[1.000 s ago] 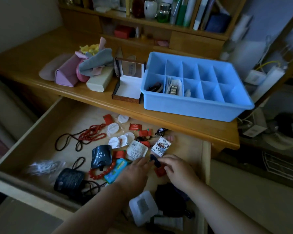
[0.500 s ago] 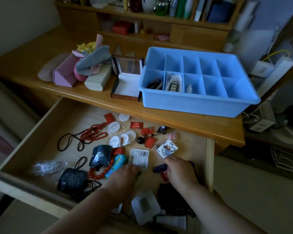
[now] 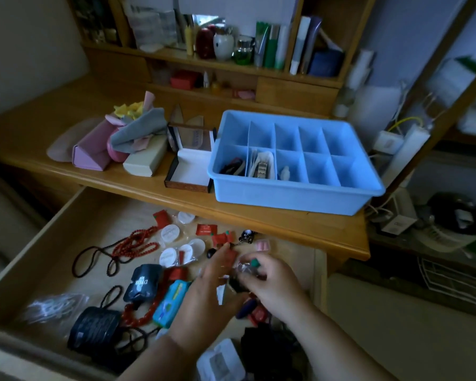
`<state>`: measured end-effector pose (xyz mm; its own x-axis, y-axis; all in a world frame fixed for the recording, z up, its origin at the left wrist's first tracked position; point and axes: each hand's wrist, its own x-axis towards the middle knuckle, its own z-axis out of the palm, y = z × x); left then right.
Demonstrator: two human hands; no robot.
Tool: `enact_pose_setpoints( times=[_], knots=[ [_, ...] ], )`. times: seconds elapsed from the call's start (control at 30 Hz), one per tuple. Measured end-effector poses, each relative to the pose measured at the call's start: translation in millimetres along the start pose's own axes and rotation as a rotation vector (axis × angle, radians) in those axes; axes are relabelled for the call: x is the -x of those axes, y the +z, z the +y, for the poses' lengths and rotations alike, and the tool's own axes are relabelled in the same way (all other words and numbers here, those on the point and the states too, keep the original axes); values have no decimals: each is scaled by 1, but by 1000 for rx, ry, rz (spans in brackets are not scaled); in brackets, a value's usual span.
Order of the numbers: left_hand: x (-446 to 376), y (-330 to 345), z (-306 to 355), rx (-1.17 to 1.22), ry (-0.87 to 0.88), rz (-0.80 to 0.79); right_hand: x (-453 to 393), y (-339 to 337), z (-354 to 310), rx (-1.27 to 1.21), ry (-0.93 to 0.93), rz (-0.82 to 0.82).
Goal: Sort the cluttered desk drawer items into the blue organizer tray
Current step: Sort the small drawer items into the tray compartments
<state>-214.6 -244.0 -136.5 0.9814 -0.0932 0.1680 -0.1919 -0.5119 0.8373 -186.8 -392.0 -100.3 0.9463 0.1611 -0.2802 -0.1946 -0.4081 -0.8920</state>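
Blurred clear packet (image 3: 245, 268) sits between both hands' fingers (image 3: 254, 272).

black pouch (image 3: 143, 283) — "DIOR", upside down

Blue tray (image 3: 286, 199); red beads (image 3: 138, 244); pink case (image 3: 92, 149).

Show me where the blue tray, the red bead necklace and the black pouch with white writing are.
blue organizer tray (image 3: 286, 198): head view, on its near outer wall.
red bead necklace (image 3: 138, 244): head view, on the bunched beads in the drawer.
black pouch (image 3: 143, 281): head view, on its printed front.
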Motion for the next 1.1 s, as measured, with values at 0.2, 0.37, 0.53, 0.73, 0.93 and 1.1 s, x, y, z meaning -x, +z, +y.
enact_pose_setpoints(
  times=[0.2, 0.37, 0.53, 0.73, 0.93, 1.1],
  knots=[
    [9, -16, -31, -63, -107, 133, -39, -91, -64, -90, -297, 473],
    [17, -10, -49, -144, -118, 206, -113, -141, -98, 379, -289, 588],
    [19, -11, -53, -135, -96, 148, -149, -132, -98, 1012, -115, 495],
    [20, -16, -59, -191, -213, 107, -106, -121, -88, 701, -550, 748],
    [27, -21, -42, -223, -281, -403, -6, -51, -7, 759, -705, 161],
    [38, -1, -33, -854, -118, -815, 38, -12, 69, 1014, -398, -486]
  ],
)
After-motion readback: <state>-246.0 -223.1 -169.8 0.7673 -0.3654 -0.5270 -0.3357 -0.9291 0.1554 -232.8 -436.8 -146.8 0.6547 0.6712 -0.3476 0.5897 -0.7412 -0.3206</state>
